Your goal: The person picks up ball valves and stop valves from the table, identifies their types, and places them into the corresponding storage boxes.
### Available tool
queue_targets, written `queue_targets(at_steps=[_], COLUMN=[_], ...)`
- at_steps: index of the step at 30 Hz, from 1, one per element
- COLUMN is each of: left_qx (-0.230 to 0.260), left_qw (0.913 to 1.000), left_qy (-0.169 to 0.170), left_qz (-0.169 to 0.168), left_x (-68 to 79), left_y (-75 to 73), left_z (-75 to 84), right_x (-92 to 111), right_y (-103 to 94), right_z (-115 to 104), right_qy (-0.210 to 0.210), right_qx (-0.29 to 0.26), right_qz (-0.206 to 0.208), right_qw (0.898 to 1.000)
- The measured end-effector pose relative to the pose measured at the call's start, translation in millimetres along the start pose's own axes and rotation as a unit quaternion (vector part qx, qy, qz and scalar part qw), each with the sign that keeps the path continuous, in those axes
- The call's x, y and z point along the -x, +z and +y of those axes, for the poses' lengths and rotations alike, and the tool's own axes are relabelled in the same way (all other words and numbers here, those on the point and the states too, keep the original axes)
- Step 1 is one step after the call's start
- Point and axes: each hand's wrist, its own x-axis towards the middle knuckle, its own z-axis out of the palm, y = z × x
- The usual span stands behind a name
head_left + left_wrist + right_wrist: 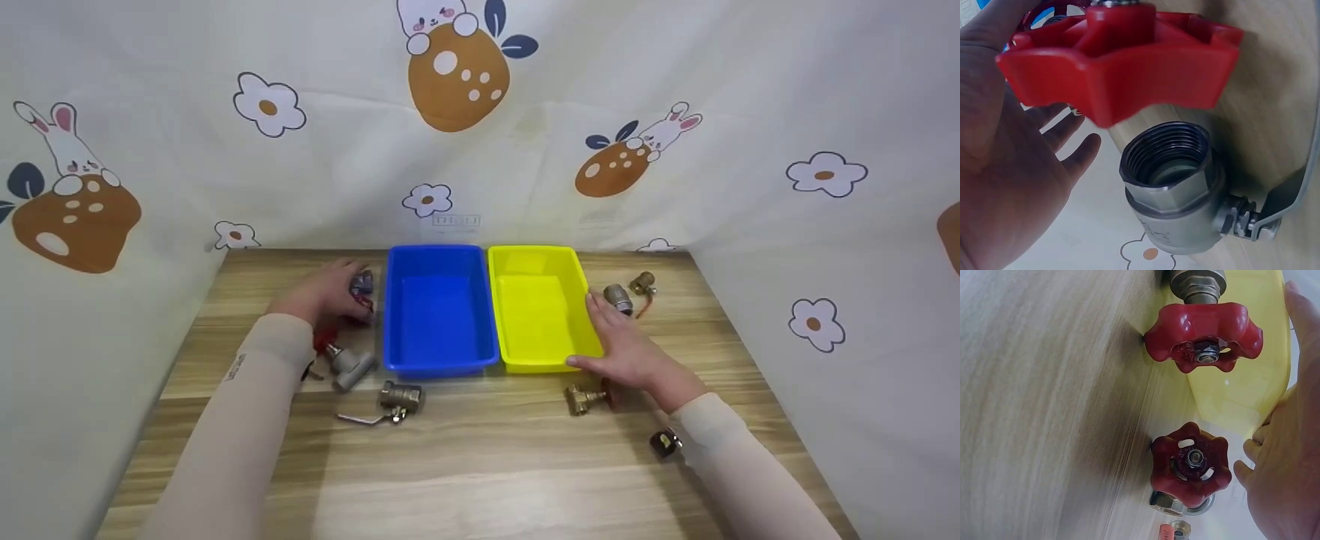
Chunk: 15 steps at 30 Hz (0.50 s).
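My left hand [321, 291] is at the left of the blue tray. Its thumb and fingers lie on either side of a small grey valve [362, 283] with a red handwheel [1055, 11], pinching it; in the left wrist view the fingertips are partly hidden. Below that hand lies a grey valve [352, 369] with a red star-shaped handle [1120, 67]. My right hand [628, 352] rests against the yellow tray [504, 330], its fingers straight along the right wall and its thumb at the front corner. Near it lies a brass valve [579, 400] with a red handwheel [1204, 334].
The blue tray [441, 370] stands against the yellow one. In front lies a steel lever ball valve [401, 397]. To the right are another metal valve [618, 298], a small brass valve [643, 283] and a black-ended piece [664, 442]. A patterned cloth wall [337, 172] borders the table.
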Motion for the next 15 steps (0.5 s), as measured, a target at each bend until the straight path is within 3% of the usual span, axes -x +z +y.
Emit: queue_targets(at_steps=[15], left_qx=[0.006], left_qw=[0.9998], left_qy=[-0.019], left_qz=[-0.01], left_x=[-0.9], left_y=[1.4], left_z=[1.1], right_x=[1.7], right_y=[-0.4], right_z=[-1.7], right_qy=[0.009], right_qx=[-0.001], right_qz=[-0.001], right_qw=[1.0])
